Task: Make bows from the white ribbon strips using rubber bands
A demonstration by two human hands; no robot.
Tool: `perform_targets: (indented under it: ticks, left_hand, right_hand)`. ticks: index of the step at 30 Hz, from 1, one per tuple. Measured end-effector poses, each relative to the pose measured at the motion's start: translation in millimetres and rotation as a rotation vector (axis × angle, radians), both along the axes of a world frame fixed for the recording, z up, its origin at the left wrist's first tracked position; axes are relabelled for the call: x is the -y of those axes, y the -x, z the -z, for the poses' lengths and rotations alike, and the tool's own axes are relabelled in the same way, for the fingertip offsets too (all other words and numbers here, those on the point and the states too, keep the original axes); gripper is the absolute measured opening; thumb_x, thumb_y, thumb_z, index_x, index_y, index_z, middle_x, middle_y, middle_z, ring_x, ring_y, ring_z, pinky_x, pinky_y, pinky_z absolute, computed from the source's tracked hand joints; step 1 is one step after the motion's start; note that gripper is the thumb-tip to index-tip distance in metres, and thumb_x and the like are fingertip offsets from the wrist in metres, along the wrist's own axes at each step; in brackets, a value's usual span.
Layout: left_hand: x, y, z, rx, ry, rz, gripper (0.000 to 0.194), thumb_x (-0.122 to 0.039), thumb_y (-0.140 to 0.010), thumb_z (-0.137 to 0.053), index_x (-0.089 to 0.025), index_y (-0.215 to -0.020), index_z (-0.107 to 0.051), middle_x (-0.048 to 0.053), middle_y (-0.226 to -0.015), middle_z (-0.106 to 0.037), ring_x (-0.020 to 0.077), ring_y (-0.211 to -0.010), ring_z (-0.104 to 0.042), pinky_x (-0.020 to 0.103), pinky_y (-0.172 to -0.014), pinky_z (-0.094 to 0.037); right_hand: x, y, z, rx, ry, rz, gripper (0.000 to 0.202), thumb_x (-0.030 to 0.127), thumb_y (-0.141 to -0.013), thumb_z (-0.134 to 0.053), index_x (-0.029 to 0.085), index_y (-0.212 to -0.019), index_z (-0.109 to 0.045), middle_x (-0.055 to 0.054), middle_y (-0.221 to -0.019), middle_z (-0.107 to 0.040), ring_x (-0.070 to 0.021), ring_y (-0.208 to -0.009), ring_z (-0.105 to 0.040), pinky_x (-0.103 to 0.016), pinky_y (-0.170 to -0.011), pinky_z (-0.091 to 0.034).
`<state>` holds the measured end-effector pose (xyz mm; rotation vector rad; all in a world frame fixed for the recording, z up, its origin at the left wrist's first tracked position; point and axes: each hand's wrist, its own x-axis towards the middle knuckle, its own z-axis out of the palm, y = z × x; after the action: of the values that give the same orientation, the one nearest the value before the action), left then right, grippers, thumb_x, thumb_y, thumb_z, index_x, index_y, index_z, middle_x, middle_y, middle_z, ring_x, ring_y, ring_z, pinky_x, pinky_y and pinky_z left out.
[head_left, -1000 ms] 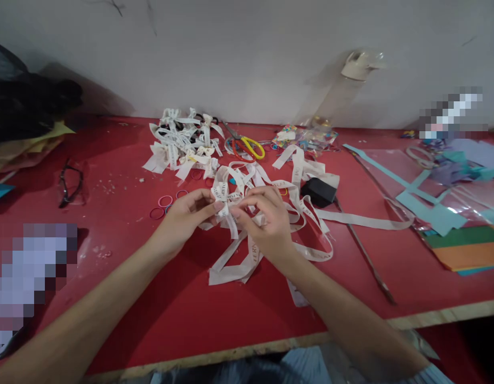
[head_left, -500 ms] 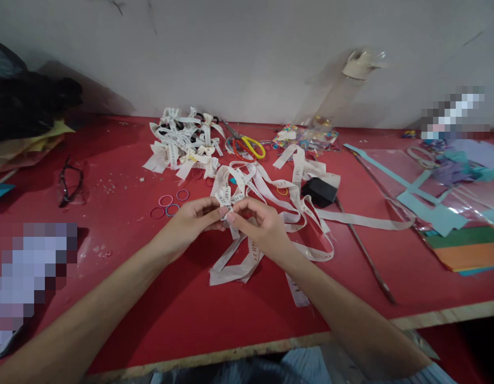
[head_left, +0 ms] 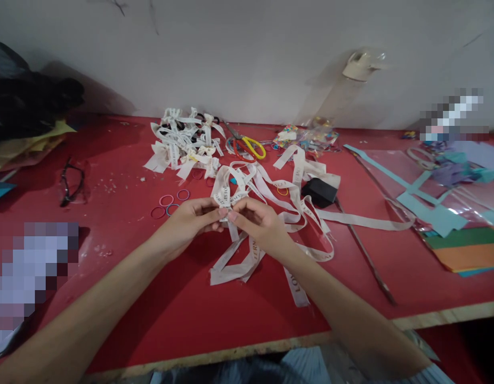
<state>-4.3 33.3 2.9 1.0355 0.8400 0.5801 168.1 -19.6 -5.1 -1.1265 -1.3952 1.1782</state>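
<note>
Cream printed ribbon [head_left: 231, 184], light, limp and slippery, pinched at its gathered centre above the red table [head_left: 183, 304] by left hand [head_left: 188, 221] and right hand [head_left: 258, 221], fingers closed; best held there.

A soft, matt cream cloth ribbon [head_left: 266, 194] printed with dark letters is seen. The bench [head_left: 191, 304] is faced in smooth red laminate with a faint sheen, edged in bare wood. Glossy plastic handles are shown on the scissors [head_left: 247, 146]; matt coloured paper sheets [head_left: 462, 248] are stacked.
</note>
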Motion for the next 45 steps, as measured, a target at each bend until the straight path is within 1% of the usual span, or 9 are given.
perform_targets:
  ticks: [17,21,27,29,32,34,37,41,45]
  left_hand:
    - [1.7,0.1,2.2,0.069,0.040,0.001,0.017,-0.028,-0.075,-0.077,-0.015,-0.084,-0.070,-0.002,-0.075,-0.059,0.0056,-0.064,-0.051,0.021,-0.071,-0.050]
    - [2.0,-0.1,-2.2,0.060,0.007,-0.004,0.020,-0.028,-0.075,-0.077,-0.016,-0.089,-0.071,-0.001,-0.079,-0.061,0.0057,-0.066,-0.054,0.019,-0.068,-0.050]
    - [0.6,0.4,-1.6,0.017,0.030,-0.016,0.021,-0.030,-0.073,-0.079,-0.016,-0.085,-0.070,-0.001,-0.082,-0.061,0.0063,-0.068,-0.055,0.020,-0.071,-0.052]
    - [0.4,0.3,-1.7,0.007,0.031,0.000,0.021,-0.030,-0.073,-0.078,-0.017,-0.087,-0.071,-0.001,-0.084,-0.062,0.0065,-0.068,-0.055,0.020,-0.070,-0.051]
    - [0.5,0.3,-3.9,-0.017,0.018,0.034,0.020,-0.029,-0.072,-0.078,-0.017,-0.087,-0.072,0.001,-0.086,-0.065,0.0086,-0.070,-0.058,0.020,-0.067,-0.050]
    - [0.3,0.6,-5.4,-0.036,-0.006,0.057,0.020,-0.029,-0.073,-0.078,-0.017,-0.088,-0.073,0.002,-0.085,-0.066,0.0096,-0.071,-0.058,0.021,-0.066,-0.050]
    - [-0.4,1.1,-5.9,-0.052,-0.066,0.078,0.020,-0.030,-0.072,-0.078,-0.018,-0.087,-0.073,0.001,-0.080,-0.066,0.0097,-0.069,-0.057,0.021,-0.066,-0.049]
    - [-1.4,1.3,-4.6,-0.075,-0.117,0.059,0.023,-0.035,-0.072,-0.077,-0.017,-0.086,-0.072,0.001,-0.080,-0.065,0.0101,-0.067,-0.056,0.023,-0.066,-0.047]
    - [-2.4,1.2,-2.7,-0.151,-0.231,0.065,0.029,-0.041,-0.075,-0.074,-0.016,-0.088,-0.068,0.000,-0.077,-0.062,0.0106,-0.066,-0.054,0.023,-0.064,-0.045]
  right_hand:
    - [-0.8,-1.7,1.0,-0.014,-0.048,-0.035,0.015,0.026,-0.088,-0.058,0.019,-0.076,-0.054,0.003,-0.072,-0.048,-0.0096,-0.063,-0.042,-0.025,-0.057,-0.035]
    - [-0.6,-1.3,1.6,-0.009,-0.008,-0.002,0.017,0.032,-0.089,-0.059,0.019,-0.078,-0.054,0.004,-0.072,-0.049,-0.0090,-0.062,-0.043,-0.024,-0.057,-0.036]
    - [1.0,-0.3,1.5,0.088,-0.060,0.176,0.025,0.041,-0.087,-0.062,0.020,-0.077,-0.056,0.001,-0.071,-0.054,-0.0129,-0.064,-0.050,-0.028,-0.059,-0.041]
    - [1.9,-0.6,-0.3,0.115,-0.135,0.325,0.020,0.041,-0.087,-0.063,0.021,-0.086,-0.057,-0.001,-0.077,-0.055,-0.0153,-0.068,-0.053,-0.030,-0.063,-0.045]
    - [2.7,-1.8,-4.3,0.201,-0.298,0.491,0.027,0.037,-0.086,-0.064,0.024,-0.107,-0.056,-0.005,-0.101,-0.055,-0.0187,-0.086,-0.056,-0.034,-0.072,-0.050]
    - [2.5,-2.8,-6.1,0.301,-0.371,0.470,0.028,0.034,-0.086,-0.064,0.024,-0.110,-0.057,-0.006,-0.110,-0.055,-0.0196,-0.095,-0.056,-0.035,-0.079,-0.050]
    - [2.0,-3.0,-4.2,0.381,-0.344,0.345,0.014,0.032,-0.088,-0.062,0.022,-0.098,-0.061,-0.004,-0.098,-0.064,-0.0177,-0.091,-0.060,-0.034,-0.082,-0.048]
    - [2.7,-1.0,3.2,0.335,-0.190,0.209,0.011,0.032,-0.091,-0.058,0.022,-0.091,-0.062,0.000,-0.082,-0.066,-0.0125,-0.070,-0.061,-0.026,-0.063,-0.046]
    - [4.6,1.0,4.5,0.318,-0.147,0.134,0.011,0.029,-0.094,-0.052,0.021,-0.098,-0.060,0.001,-0.079,-0.067,-0.0111,-0.068,-0.061,-0.024,-0.062,-0.044]
